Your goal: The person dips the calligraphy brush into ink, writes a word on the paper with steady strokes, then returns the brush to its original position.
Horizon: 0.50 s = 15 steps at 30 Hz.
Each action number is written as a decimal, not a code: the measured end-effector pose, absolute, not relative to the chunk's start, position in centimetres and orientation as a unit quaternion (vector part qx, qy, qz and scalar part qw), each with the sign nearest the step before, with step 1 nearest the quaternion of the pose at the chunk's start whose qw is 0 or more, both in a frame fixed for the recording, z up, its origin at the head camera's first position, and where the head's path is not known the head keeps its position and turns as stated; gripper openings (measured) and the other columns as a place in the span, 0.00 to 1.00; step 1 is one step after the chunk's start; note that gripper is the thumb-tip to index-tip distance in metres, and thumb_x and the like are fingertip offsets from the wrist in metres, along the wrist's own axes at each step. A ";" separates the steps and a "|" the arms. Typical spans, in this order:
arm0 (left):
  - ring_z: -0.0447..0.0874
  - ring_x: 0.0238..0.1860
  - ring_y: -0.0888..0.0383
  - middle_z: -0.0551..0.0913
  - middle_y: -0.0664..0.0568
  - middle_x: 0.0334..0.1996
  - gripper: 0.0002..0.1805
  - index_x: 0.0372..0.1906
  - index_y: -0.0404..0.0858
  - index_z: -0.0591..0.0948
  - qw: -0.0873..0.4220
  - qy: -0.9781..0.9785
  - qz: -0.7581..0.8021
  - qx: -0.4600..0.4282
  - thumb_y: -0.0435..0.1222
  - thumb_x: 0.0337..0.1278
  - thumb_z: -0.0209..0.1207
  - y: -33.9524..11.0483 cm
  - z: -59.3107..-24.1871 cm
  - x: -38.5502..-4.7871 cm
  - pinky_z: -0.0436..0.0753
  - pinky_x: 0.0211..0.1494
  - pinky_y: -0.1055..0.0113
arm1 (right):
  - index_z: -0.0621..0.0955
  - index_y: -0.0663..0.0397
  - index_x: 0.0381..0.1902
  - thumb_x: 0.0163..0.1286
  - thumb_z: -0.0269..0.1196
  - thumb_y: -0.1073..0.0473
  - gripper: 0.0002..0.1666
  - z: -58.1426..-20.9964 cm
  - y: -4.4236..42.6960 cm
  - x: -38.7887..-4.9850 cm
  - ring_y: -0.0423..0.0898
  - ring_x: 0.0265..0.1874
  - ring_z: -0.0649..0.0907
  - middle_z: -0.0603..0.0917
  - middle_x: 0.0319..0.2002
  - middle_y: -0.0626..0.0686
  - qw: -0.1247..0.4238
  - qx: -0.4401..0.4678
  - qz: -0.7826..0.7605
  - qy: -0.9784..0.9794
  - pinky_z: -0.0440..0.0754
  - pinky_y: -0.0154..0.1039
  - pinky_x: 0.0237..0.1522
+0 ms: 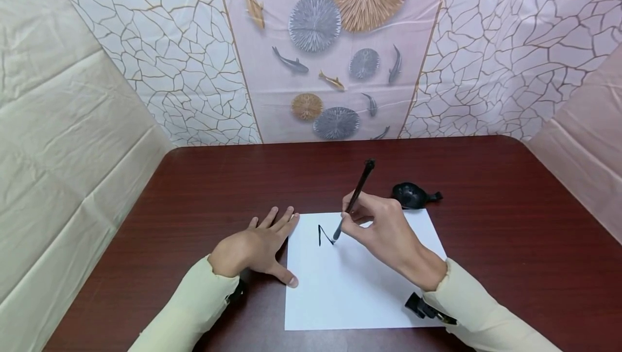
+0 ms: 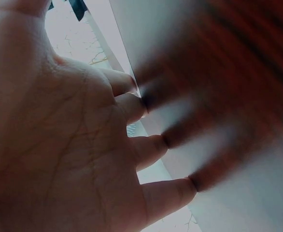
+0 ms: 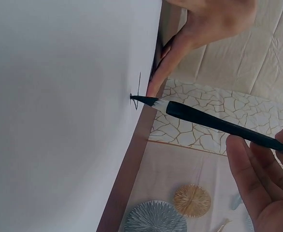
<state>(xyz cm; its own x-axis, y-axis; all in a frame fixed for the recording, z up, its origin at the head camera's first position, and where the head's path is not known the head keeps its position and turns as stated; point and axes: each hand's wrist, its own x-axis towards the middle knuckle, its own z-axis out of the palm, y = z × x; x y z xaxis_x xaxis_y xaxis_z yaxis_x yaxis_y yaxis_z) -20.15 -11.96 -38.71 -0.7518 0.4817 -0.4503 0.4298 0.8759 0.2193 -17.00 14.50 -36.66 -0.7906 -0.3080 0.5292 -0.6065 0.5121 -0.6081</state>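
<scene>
My right hand (image 1: 389, 233) pinches a dark brush (image 1: 359, 189), tilted, its tip at the end of a black stroke (image 1: 325, 235) on the white paper (image 1: 359, 298). In the right wrist view the dark bristles of the brush (image 3: 204, 118) meet the paper (image 3: 59, 121) beside the thin black lines. Spread fingers mark my left hand (image 1: 257, 249), which lies at the paper's left edge, the thumb tip over that edge. The left wrist view shows the palm and fingertips of my left hand (image 2: 74, 130) against the surface.
A black, rounded object with a short spout (image 1: 412, 195) sits at the paper's top right edge, behind my right hand. The dark red-brown table (image 1: 170, 222) reaches back to a patterned cloth (image 1: 194, 60), with plain cloth (image 1: 58, 152) at the left side.
</scene>
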 end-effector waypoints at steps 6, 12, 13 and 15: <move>0.32 0.86 0.41 0.36 0.51 0.87 0.76 0.88 0.45 0.42 0.253 0.935 0.052 0.242 0.69 0.43 0.75 -12.0 -38.7 -20.1 0.46 0.82 0.33 | 0.84 0.54 0.41 0.64 0.66 0.75 0.13 -36.8 14.5 -17.2 0.37 0.33 0.90 0.90 0.33 0.46 0.193 0.271 0.407 -0.851 0.89 0.35 0.40; 0.32 0.86 0.41 0.36 0.51 0.87 0.76 0.88 0.45 0.42 0.253 0.935 0.052 0.242 0.68 0.43 0.76 -12.0 -38.7 -20.0 0.47 0.82 0.33 | 0.84 0.56 0.43 0.66 0.66 0.77 0.14 -37.1 14.6 -17.5 0.43 0.39 0.92 0.90 0.39 0.51 0.204 0.271 0.409 -0.847 0.89 0.36 0.43; 0.32 0.86 0.41 0.37 0.51 0.87 0.76 0.88 0.45 0.42 0.253 0.935 0.051 0.242 0.68 0.43 0.76 -12.0 -38.7 -20.1 0.47 0.82 0.33 | 0.84 0.56 0.43 0.66 0.66 0.77 0.14 -37.1 14.6 -17.6 0.44 0.40 0.92 0.90 0.40 0.51 0.205 0.270 0.410 -0.847 0.89 0.36 0.44; 0.32 0.86 0.41 0.37 0.51 0.87 0.76 0.88 0.45 0.43 0.253 0.936 0.051 0.242 0.68 0.43 0.76 -12.0 -38.7 -20.1 0.47 0.82 0.33 | 0.85 0.57 0.44 0.66 0.66 0.77 0.14 -37.2 14.6 -17.7 0.46 0.41 0.92 0.90 0.41 0.52 0.207 0.270 0.410 -0.846 0.89 0.37 0.45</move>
